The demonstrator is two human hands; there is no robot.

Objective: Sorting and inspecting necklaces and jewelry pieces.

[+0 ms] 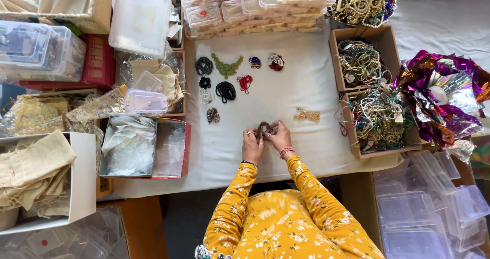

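Brown beads sit bunched between my two hands at the near middle of the white cloth [286, 111] that covers the table. My left hand [252, 145] and my right hand [279, 136] meet over this brown bead necklace [264, 130], fingers of both pinched onto it, so each hand is closed around part of the same piece. It lies on or just above the cloth; I cannot tell which.

Just to the right of my hands, apart from them, lies a small gold ornament [307, 115]. Farther up the cloth I see a loose group of finished pieces: a green necklace [226, 66], a black bead coil [225, 91], a red bead coil [245, 82] and a few smaller dark and pale ones beside them.

Along the right edge of the cloth stand two open cardboard boxes [386, 44] heaped with tangled beaded chains, and beyond them lies crumpled purple foil [443, 98]. At the far edge of the cloth is a stack of small clear plastic boxes [245, 6]. To the left there is a red-edged box of clear bags [130, 146], and farther left a white box of cream cloth pouches [35, 172]. Empty clear plastic cases [434, 213] are piled at the lower right.
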